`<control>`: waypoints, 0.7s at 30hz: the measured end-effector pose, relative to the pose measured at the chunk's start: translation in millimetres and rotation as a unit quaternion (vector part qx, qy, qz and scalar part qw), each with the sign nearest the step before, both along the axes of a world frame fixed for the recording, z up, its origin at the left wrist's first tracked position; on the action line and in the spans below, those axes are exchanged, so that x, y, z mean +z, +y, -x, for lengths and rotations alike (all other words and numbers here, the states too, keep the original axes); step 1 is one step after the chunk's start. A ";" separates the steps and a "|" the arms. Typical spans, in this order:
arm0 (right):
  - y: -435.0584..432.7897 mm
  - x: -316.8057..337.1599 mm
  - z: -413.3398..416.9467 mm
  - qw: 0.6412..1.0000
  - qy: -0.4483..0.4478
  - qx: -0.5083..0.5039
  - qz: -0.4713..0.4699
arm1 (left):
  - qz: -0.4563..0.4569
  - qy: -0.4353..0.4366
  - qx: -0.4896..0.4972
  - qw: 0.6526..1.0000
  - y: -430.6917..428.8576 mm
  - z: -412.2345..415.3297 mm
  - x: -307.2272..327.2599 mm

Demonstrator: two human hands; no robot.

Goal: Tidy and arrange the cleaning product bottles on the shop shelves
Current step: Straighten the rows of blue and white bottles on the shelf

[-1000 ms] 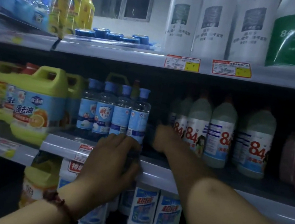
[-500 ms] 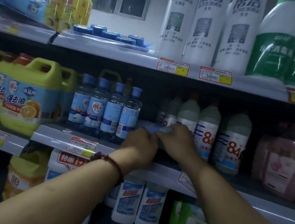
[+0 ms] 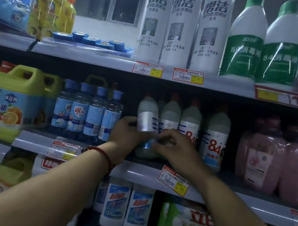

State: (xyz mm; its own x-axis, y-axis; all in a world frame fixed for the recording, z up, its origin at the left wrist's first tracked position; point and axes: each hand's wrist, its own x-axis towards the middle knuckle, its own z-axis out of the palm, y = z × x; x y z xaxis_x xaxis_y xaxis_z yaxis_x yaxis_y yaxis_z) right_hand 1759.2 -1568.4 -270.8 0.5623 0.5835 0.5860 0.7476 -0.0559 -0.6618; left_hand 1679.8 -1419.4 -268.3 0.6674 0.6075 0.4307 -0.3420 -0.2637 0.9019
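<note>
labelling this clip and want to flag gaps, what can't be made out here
Head view:
- held bottle: lower label covered by the left hand and right hand; front turned aside.
- price tags: print too small and blurred.
- tall white bottles: caps cut off by the top edge.
- green jug: only its handle shows above the blue-capped bottles.

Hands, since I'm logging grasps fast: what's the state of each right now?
Left hand: holding the white bottle, fingers curled round its side.
Right hand: holding the same bottle lower down.
</note>
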 end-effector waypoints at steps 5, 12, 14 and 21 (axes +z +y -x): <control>18.8 5.6 -10.0 1.000 0.014 -0.008 -0.015 | -0.129 -0.041 0.033 0.990 18.0 -3.6 -16.9; 31.8 -12.1 -18.8 0.998 -0.015 -0.022 -0.051 | -0.138 -0.039 0.007 0.990 28.5 -11.6 -29.5; 29.0 -12.9 -19.6 0.999 -0.011 -0.010 -0.051 | -0.159 -0.044 0.014 0.986 28.1 -12.4 -32.9; 19.9 -12.0 -22.4 0.996 0.024 0.025 -0.076 | -0.197 -0.065 0.061 0.976 17.9 -12.7 -33.6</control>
State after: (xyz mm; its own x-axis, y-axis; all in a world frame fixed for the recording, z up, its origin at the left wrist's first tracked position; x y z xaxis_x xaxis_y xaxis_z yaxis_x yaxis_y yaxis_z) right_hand 1781.6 -1548.4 -282.9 0.5642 0.5178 0.6431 0.7141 0.0850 -0.6949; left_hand 1692.5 -1401.6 -301.9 0.5237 0.4501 0.7233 -0.3911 -0.6272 0.6735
